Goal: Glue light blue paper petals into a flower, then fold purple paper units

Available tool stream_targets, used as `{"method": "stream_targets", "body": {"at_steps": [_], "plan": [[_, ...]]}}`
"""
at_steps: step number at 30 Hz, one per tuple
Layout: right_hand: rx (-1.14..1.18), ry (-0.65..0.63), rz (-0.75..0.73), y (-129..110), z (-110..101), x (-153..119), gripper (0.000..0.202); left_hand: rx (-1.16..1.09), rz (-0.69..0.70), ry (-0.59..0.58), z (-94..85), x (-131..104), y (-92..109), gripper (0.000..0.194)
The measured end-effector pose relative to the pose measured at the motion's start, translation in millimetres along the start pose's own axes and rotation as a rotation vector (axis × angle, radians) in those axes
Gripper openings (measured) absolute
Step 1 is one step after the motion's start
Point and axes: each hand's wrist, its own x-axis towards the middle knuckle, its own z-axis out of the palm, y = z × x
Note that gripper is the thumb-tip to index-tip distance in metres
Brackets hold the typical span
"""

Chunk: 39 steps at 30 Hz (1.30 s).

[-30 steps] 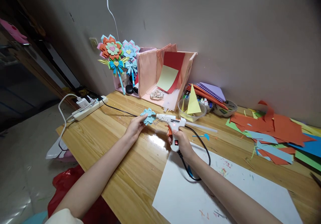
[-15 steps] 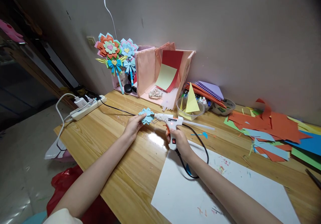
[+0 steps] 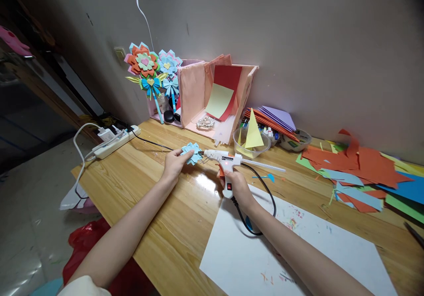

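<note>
Left hand (image 3: 174, 165) pinches blue paper flower (image 3: 196, 152); right hand (image 3: 239, 186) grips glue gun (image 3: 232, 160), nozzle (image 3: 202, 153) at petal edge (contact unclear). Tabletop (image 3: 175, 236) gives room between left forearm (image 3: 132, 225) and white sheet (image 3: 251, 252).

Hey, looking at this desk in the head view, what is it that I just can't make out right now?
In the head view:
Far face of the blue paper flower: turned away, its near side partly covered by the left hand.
Whether the glue gun touches the flower: too small to tell.
Some fingers of the right hand: hidden behind the gun's handle.
Dark tool: cut off by the right edge.
Marks on the white sheet: too small to read.
</note>
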Motion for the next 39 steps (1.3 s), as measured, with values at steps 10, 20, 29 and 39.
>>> {"method": "stream_targets", "body": {"at_steps": [10,20,29,39], "plan": [[0.005,0.06,0.006,-1.1,-0.6,-1.1,0.036,0.008,0.035,0.044,1.2,-0.2,3.1,0.033],[-0.099,0.235,-0.138,-0.7,-1.4,-0.3,0.024,-0.032,-0.048,-0.121,10.1,-12.8,-8.4,0.034],[-0.006,0.3,-0.119,0.5,3.0,4.8,0.023,-0.13,-0.137,-0.33,27.3,-38.7,-9.6,0.033],[-0.081,0.319,-0.149,2.2,0.3,3.9,0.022,-0.022,-0.13,-0.365,30.7,-44.5,-6.6,0.034]]}}
